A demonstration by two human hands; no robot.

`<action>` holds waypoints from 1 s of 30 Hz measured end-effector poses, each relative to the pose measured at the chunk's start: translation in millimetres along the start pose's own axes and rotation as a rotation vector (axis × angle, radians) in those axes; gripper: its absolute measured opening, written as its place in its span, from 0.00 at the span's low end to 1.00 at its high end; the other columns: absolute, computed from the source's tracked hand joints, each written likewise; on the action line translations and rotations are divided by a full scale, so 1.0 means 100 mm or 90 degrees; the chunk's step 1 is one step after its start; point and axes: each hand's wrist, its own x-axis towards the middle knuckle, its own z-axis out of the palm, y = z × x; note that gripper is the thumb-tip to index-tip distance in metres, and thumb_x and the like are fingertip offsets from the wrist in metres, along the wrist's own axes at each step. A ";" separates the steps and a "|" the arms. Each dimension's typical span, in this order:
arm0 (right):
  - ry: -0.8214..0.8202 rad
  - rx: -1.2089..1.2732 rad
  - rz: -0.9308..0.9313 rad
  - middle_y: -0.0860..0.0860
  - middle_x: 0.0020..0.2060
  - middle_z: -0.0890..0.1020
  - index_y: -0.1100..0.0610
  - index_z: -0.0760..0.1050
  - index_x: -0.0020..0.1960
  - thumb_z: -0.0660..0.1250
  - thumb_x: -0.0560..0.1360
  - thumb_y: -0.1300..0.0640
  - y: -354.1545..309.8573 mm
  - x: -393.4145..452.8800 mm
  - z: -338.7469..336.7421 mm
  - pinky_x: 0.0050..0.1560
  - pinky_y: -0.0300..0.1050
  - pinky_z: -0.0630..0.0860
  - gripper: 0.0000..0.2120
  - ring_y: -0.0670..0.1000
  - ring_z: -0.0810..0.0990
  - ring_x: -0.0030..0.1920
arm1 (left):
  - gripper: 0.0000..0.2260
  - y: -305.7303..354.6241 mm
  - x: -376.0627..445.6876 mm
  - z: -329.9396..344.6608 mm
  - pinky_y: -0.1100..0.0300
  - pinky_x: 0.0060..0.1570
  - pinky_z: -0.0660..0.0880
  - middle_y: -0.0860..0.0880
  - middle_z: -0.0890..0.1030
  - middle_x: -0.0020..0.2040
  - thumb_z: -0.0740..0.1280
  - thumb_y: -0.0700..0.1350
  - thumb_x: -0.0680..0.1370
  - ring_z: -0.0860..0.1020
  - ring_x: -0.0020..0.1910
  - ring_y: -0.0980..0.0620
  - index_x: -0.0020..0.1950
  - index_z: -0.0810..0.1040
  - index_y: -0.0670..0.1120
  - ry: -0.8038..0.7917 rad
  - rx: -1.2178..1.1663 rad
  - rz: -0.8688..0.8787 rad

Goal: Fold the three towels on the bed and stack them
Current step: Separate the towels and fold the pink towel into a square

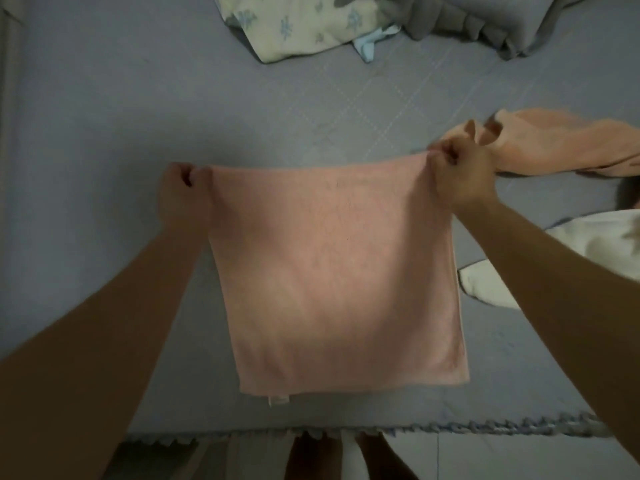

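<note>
A pink towel (pixel 332 271) lies folded into a rough square on the grey-blue bed (pixel 104 133), with a white label at its near edge. My left hand (pixel 183 192) pinches its far left corner, and my right hand (pixel 457 174) pinches its far right corner. An orange towel (pixel 561 143) lies crumpled on the bed just beyond my right hand. A white towel (pixel 595 251) lies at the right edge, partly cut off by the frame.
A floral blanket (pixel 301 22) and a grey pillow (pixel 485 19) lie at the head of the bed. The bed's fringed near edge (pixel 450 427) runs along the bottom, with my feet (pixel 346 455) on the floor below it.
</note>
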 end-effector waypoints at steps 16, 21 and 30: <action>-0.088 -0.037 0.291 0.53 0.55 0.77 0.56 0.65 0.67 0.68 0.74 0.51 0.55 -1.49 0.31 0.56 0.50 0.72 0.25 0.58 0.77 0.56 | 0.09 -0.92 -1.48 -0.08 0.63 0.32 0.69 0.52 0.73 0.37 0.68 0.54 0.75 0.72 0.33 0.60 0.46 0.69 0.54 -0.122 -0.061 -0.107; -0.128 0.032 0.367 0.50 0.50 0.77 0.57 0.69 0.64 0.62 0.78 0.48 0.79 -1.91 0.21 0.47 0.47 0.70 0.19 0.55 0.77 0.50 | 0.09 -1.17 -1.91 -0.22 0.60 0.32 0.70 0.52 0.75 0.38 0.69 0.54 0.76 0.74 0.35 0.56 0.43 0.70 0.55 -0.162 -0.066 -0.178; -0.103 0.030 0.224 0.45 0.34 0.76 0.54 0.70 0.45 0.62 0.79 0.53 1.03 -2.17 -0.18 0.31 0.37 0.66 0.05 0.41 0.73 0.34 | 0.16 -1.22 -2.29 -0.40 0.59 0.31 0.64 0.57 0.70 0.29 0.63 0.54 0.79 0.67 0.26 0.64 0.35 0.71 0.47 -0.120 -0.147 -0.223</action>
